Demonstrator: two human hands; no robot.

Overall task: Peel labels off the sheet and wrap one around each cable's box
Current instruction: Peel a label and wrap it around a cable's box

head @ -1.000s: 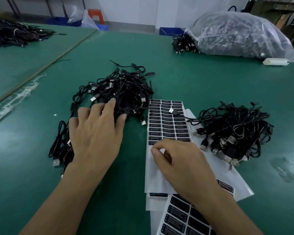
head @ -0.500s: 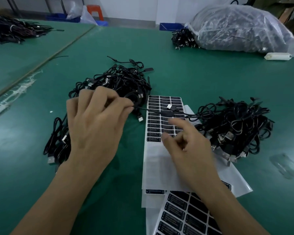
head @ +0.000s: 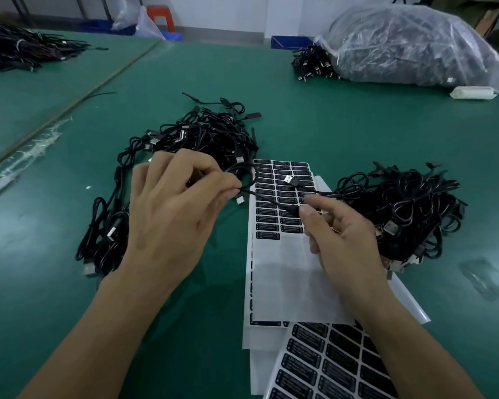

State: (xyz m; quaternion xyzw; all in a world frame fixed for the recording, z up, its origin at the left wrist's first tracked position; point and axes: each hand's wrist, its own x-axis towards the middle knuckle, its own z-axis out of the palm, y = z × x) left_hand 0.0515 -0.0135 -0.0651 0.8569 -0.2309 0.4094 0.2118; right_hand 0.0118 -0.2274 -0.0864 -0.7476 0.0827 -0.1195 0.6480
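Both hands are raised over the sheets with one cable strung between them. My left hand (head: 170, 214) pinches a loop of the cable (head: 268, 198) between thumb and forefinger, the other fingers curled in. My right hand (head: 340, 240) nips the same cable at its box (head: 293, 209), a small dark lump on the line, with the rest of the fingers loosely bent. I cannot tell whether a label is already stuck to my right fingertips.

Nearest me lies a full sheet (head: 329, 367). Beyond it is the working sheet (head: 285, 283), its near half bare backing, with labels (head: 283, 226) left in rows on the far half, under the cable.

I judge the cable light, limp and springy, so it will twist unless I hold it close on both sides of the box. The box looks rigid and smooth, the one firm place to wrap. A label is thin and tacky; I'd lift it by a corner.

Farther out on the counter (head: 329, 116) are a left pile (head: 208, 133), a right pile (head: 401, 203) and, farthest, a bag (head: 409, 44).
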